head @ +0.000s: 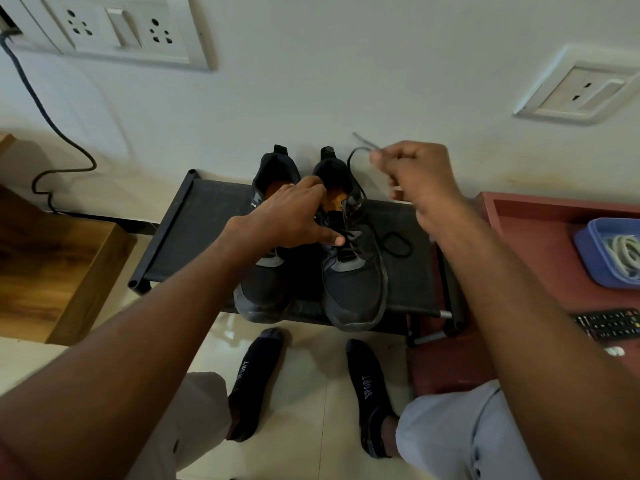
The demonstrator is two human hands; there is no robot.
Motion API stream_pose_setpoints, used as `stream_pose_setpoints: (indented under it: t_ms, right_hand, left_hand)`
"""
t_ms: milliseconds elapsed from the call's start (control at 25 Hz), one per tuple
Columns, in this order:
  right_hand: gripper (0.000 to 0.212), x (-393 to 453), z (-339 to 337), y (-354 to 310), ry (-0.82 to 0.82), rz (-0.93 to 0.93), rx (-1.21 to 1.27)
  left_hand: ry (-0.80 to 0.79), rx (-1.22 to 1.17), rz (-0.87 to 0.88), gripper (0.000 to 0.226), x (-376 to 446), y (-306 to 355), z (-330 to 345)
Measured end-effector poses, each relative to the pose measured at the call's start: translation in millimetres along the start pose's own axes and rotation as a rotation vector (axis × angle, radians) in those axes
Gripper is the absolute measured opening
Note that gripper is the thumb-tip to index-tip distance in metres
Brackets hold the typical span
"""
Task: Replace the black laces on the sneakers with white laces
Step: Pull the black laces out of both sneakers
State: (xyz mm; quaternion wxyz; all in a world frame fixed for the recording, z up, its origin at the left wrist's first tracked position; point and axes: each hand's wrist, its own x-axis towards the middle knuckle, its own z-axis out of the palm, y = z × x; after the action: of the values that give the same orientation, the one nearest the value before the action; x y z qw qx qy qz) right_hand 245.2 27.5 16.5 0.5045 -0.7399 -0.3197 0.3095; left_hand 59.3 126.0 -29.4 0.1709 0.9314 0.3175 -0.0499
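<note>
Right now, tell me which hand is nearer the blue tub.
Right. The right hand pinches a black lace left of the blue tub; the left hand rests on the sneakers, farther left.

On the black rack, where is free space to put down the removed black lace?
The rack is bare left of the left sneaker. Right of the right sneaker, a loose black lace lies, with less room. The middle is crowded by both sneakers and the left hand.
</note>
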Motion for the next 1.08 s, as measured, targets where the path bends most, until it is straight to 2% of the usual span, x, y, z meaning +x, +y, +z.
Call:
stream_pose_setpoints:
  t_ms: [80, 120, 160, 200, 280, 320, 360, 480, 560, 640, 680, 880, 920, 1000, 1080]
  right_hand:
    - [0.016, 6, -7, -6, 0.099, 0.087, 0.31]
    - [0.018, 11, -11, -5, 0.16, 0.107, 0.285]
    - [0.023, 16, -16, -1, 0.209, 0.115, 0.109]
    - [0.029, 21, -22, 8, 0.214, 0.128, -0.187]
    - [0.036, 18, -27, 23, 0.016, 0.204, -0.781]
    - [0.04, 14, -27, 29, -0.126, 0.24, -0.963]
    - [0.046, 12, -26, 31, -0.224, 0.24, -1.029]
    - [0.07, 7, -19, 18, -0.307, -0.023, -0.789]
    - [0.082, 3, -10, 12, -0.442, -0.137, -0.659]
    - [0.091, 0, 1, 18, -0.59, -0.152, -0.76]
    - [0.093, 0, 4, 24, -0.613, -0.144, -0.823]
    - [0.086, 7, 8, 31, -0.559, -0.107, -0.827]
    - [0.085, 7, 8, 31, -0.569, -0.1, -0.817]
    - [0.085, 7, 8, 31, -0.592, -0.086, -0.794]
    - [0.086, 8, 8, 31, -0.604, -0.081, -0.777]
  left_hand:
    - [0.011, -0.007, 0.001, 0.072, 1, -2, -2]
    - [0.015, -0.018, -0.003, 0.071, 1, -3, -4]
    - [0.016, -0.029, -0.005, 0.069, 1, -3, -6]
    - [0.012, -0.038, -0.002, 0.067, 1, -3, -8]
    - [0.013, -0.041, 0.021, 0.056, 0, 0, -10]
    - [0.026, -0.043, 0.036, 0.046, 0, 3, -10]
    - [0.043, -0.054, 0.047, 0.035, 0, 7, -10]
    - [0.081, -0.136, -0.001, 0.019, 2, 18, -4]
    - [0.115, -0.194, -0.038, 0.016, 4, 19, -1]
    - [0.181, -0.296, -0.059, 0.01, 2, 17, -1]
    - [0.203, -0.356, -0.072, 0.009, 0, 15, -4]
    - [0.161, -0.67, -0.102, 0.012, -9, 10, -15]
    - [0.197, -0.627, -0.105, 0.018, -9, 12, -15]
    - [0.268, -0.394, -0.09, 0.035, -8, 16, -12]
    - [0.243, -0.183, -0.03, 0.042, -5, 21, -8]
